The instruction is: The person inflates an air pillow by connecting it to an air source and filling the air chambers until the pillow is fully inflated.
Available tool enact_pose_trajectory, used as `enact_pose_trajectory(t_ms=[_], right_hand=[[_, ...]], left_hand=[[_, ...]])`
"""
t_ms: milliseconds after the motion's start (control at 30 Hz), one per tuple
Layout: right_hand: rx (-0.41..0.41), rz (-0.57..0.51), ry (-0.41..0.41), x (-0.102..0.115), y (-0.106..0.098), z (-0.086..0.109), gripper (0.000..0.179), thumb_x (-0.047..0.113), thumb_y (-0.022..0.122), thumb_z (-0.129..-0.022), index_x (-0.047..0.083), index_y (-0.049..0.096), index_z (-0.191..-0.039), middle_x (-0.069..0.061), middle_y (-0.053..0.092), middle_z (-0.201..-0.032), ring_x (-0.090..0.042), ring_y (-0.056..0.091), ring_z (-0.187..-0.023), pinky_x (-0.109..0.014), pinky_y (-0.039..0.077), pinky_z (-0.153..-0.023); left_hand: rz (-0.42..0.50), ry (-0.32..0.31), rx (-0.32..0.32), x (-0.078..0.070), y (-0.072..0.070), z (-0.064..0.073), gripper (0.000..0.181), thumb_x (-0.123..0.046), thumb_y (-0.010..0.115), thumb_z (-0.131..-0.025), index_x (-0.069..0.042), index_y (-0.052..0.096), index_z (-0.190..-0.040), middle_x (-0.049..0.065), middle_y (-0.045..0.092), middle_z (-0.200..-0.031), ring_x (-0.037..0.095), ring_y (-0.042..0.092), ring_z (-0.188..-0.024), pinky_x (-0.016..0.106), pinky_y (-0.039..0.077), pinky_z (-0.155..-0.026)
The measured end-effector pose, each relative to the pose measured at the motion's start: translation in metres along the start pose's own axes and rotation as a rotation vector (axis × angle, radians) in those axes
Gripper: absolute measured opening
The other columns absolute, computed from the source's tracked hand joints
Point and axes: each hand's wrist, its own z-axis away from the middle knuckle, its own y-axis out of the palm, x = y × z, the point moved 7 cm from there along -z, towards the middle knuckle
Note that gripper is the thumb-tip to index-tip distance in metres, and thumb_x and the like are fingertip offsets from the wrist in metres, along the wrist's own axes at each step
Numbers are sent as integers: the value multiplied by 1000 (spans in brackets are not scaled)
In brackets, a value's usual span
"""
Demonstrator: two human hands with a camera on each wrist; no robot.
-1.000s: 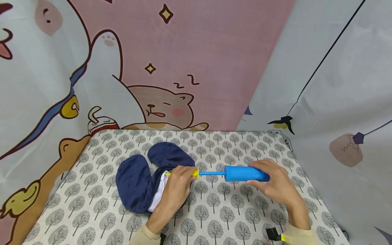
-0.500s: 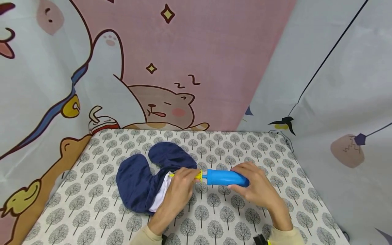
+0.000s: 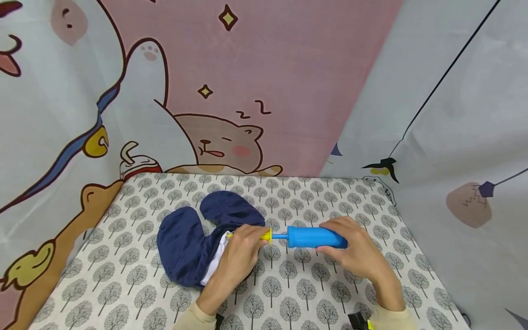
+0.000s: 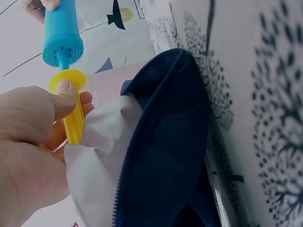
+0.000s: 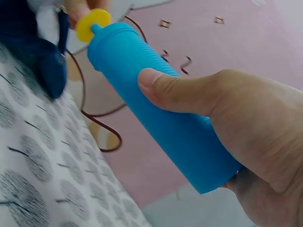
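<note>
A blue hand pump (image 3: 315,237) with a yellow nozzle end (image 4: 73,113) lies level between my hands. My right hand (image 3: 356,247) grips its blue barrel, thumb along the side in the right wrist view. With thumb and fingers my left hand (image 3: 241,252) pinches the ribbed yellow nozzle just behind its round flange. A short length of thin blue rod shows between flange and barrel. The nozzle's narrow tip meets the white inner liner (image 4: 102,132) of a navy U-shaped neck pillow (image 3: 181,245); the exact joint is hidden. The pillow's zipped navy cover is open around the liner.
The table (image 3: 288,293) has a white cloth printed with grey trees. Behind it hangs a pink and white cartoon curtain (image 3: 297,91), with another white curtain panel (image 3: 462,137) along the right side.
My right hand pushed the barrel left toward the nozzle, shortening the visible rod, then drew it slightly back to the right. The left hand and pillow have stayed nearly still.
</note>
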Motion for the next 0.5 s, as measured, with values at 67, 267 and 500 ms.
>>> enact_pose_trajectory(t_ms=[67, 267, 500], right_hand=[[-2, 0, 17, -7, -7, 3, 59, 24, 103, -82, 15, 80, -136, -6, 79, -135, -28, 72, -121, -58, 61, -99], [26, -11, 77, -28, -23, 11, 60, 24, 99, -88, 14, 76, -143, -12, 76, -141, -37, 70, -127, -64, 57, -101], [41, -38, 156, -47, -39, 19, 60, 26, 98, -90, 16, 75, -145, -17, 72, -147, -38, 65, -130, -66, 54, -102]], left_hand=[[-9, -1, -8, 0, -1, 0, 31, -11, 89, -91, -3, 84, -121, 12, 87, -114, 26, 80, -97, 36, 68, -89], [-17, -9, -32, 1, -3, 0, 32, -10, 91, -90, -4, 85, -120, 11, 87, -113, 26, 80, -96, 36, 68, -88], [-19, -11, -39, 2, -4, -1, 35, -6, 92, -87, -3, 84, -120, 12, 87, -113, 26, 81, -98, 37, 68, -90]])
